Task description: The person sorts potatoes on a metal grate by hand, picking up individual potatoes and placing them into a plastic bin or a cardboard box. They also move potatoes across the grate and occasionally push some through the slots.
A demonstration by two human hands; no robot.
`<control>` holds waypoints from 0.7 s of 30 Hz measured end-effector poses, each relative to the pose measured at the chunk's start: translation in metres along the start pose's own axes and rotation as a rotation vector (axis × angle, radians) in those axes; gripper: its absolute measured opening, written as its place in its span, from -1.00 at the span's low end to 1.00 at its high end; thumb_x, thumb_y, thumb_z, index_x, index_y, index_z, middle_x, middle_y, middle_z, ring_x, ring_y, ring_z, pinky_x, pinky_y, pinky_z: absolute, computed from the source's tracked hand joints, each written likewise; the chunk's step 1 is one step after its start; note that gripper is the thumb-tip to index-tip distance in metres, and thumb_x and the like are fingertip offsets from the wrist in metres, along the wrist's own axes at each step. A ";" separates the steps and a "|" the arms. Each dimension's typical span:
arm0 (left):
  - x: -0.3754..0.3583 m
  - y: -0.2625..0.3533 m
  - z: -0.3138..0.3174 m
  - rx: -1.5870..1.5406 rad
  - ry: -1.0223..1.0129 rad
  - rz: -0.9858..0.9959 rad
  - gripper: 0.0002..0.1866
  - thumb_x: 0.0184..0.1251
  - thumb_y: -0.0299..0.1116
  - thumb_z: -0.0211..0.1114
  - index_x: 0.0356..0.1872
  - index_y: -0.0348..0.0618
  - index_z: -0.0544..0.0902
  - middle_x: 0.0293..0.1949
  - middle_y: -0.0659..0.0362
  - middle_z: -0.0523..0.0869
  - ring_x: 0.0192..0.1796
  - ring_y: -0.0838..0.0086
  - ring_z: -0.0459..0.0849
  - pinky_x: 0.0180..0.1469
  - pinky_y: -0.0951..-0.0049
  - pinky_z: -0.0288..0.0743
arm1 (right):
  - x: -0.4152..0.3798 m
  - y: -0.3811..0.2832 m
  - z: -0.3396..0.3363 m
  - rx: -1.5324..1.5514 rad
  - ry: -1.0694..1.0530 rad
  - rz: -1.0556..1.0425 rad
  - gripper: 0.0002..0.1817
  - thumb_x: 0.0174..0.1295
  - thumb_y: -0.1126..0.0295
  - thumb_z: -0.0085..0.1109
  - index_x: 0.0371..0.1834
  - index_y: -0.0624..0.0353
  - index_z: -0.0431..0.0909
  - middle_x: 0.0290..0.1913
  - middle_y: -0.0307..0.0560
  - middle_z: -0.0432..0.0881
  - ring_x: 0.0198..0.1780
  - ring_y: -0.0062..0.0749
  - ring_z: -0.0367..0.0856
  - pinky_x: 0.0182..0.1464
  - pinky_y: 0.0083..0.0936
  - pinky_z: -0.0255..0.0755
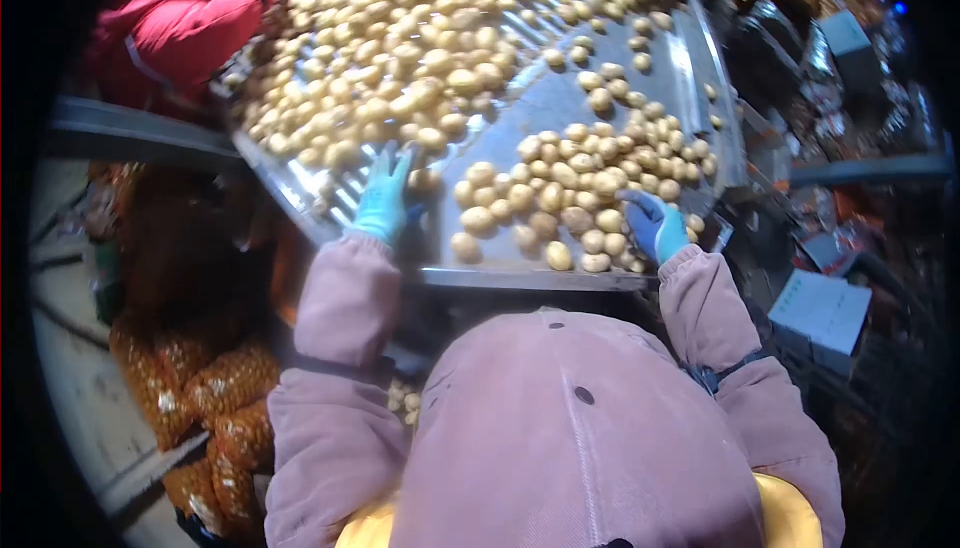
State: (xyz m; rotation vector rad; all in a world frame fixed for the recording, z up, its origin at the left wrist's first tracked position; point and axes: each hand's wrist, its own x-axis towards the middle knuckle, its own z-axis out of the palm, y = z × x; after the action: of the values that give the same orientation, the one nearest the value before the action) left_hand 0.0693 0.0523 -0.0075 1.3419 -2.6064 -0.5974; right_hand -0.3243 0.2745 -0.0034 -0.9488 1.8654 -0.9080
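The left hand (383, 200) in a pale blue glove lay spread flat, empty, just below the heap of small yellow potatoes (390, 58); the right hand (655, 226) curled among the nearer cluster (585, 183), its hold unclear.

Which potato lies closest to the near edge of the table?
The single potato just left of the right hand; it lies nearer the sorting table's rim than the others.

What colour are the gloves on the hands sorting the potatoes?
Light blue, on both the left hand and right hand; head view.

A produce packing shed — potatoes (420, 48) heaped on a metal sorting table (560, 108), filled mesh sacks (210, 398) stacked beside.
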 end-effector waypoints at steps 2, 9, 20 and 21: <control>0.022 -0.013 0.039 -0.237 0.030 -0.096 -0.15 0.14 -0.49 0.40 0.52 -0.01 0.27 0.50 -0.15 0.20 0.49 -0.08 0.25 0.49 0.15 0.23 | -0.019 -0.004 -0.033 0.165 0.174 0.217 -0.74 0.45 0.44 0.13 0.13 0.11 0.67 -0.37 -0.36 0.64 -0.44 -0.73 0.52 -0.46 -0.69 0.42; 0.032 0.006 0.063 0.065 0.209 -0.049 -0.15 0.01 -0.51 0.42 0.44 -0.12 0.32 0.28 -0.12 0.39 0.29 -0.14 0.37 0.33 0.04 0.34 | -0.063 0.028 -0.038 0.145 0.332 0.163 -0.73 0.45 0.45 0.11 0.15 0.10 0.65 -0.16 -0.30 0.70 -0.25 -0.63 0.60 -0.17 -0.63 0.53; -0.130 0.005 -0.026 -0.156 0.506 -0.304 -0.41 0.04 -0.30 0.54 0.17 -0.12 0.60 0.08 0.02 0.60 0.14 0.06 0.58 0.22 0.17 0.47 | -0.007 -0.041 0.048 -1.018 -0.303 -0.408 -0.59 0.37 0.33 0.02 0.28 -0.05 0.47 0.05 0.00 0.63 -0.15 -0.11 0.74 -0.18 -0.13 0.61; -0.168 -0.003 -0.026 -0.152 0.558 -0.434 -0.41 0.05 -0.28 0.54 0.17 -0.14 0.61 0.07 0.00 0.61 0.14 0.06 0.58 0.23 0.18 0.47 | -0.007 -0.041 0.055 -1.063 -0.284 -0.405 -0.59 0.37 0.33 0.01 0.28 -0.02 0.46 0.03 0.02 0.63 -0.16 -0.10 0.74 -0.20 -0.13 0.61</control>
State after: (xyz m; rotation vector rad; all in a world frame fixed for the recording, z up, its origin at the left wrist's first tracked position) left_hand 0.1783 0.1790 0.0230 1.7311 -1.8133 -0.3841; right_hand -0.2613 0.2499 0.0129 -2.0106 1.8919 0.1193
